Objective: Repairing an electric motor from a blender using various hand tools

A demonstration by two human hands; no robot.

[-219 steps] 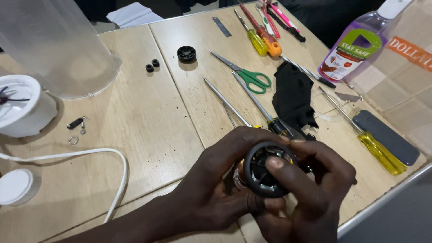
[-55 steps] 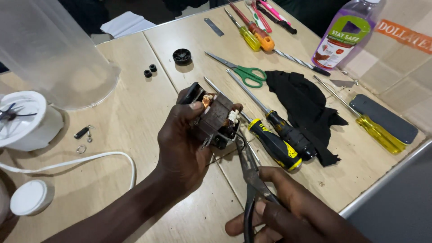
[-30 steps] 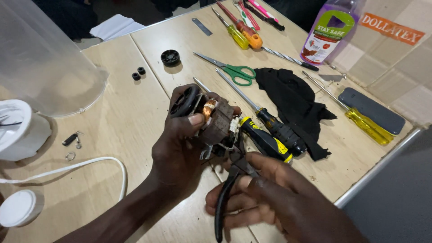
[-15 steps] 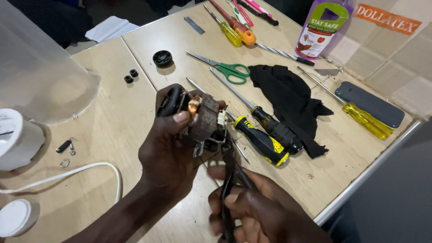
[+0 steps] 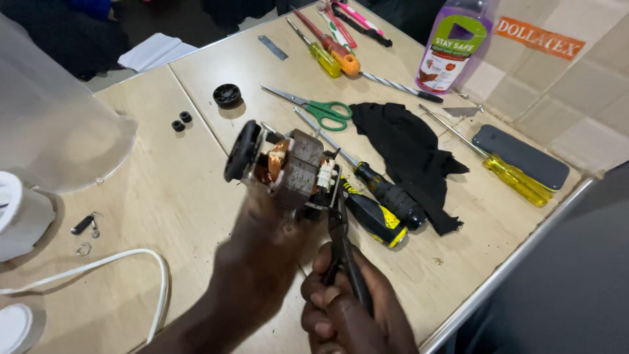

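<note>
The left hand (image 5: pixel 262 255) was wrapped around the bottom of a small electric motor (image 5: pixel 285 167), holding it up over the counter (image 5: pixel 164 196) near the middle of the frame. You could see the copper windings and a black round cap on its left end. The left fingers were closed on the motor, though the hand was pretty blurred.

The right hand (image 5: pixel 354 308), down at the bottom centre, had its fingers squeezed around the handles of black pliers (image 5: pixel 342 246), and the nose of the pliers was up against the white plastic part on the motor's right side.

What I'd worry about: that white bit looked like thin plastic, so too hard a squeeze or a twist could crack it, or the pliers could slip off and nick the windings. The motor was only held from below too, so a hard yank might pull it loose and drop it onto the black and yellow screwdrivers (image 5: pixel 373 213) lying right beside it.
</note>
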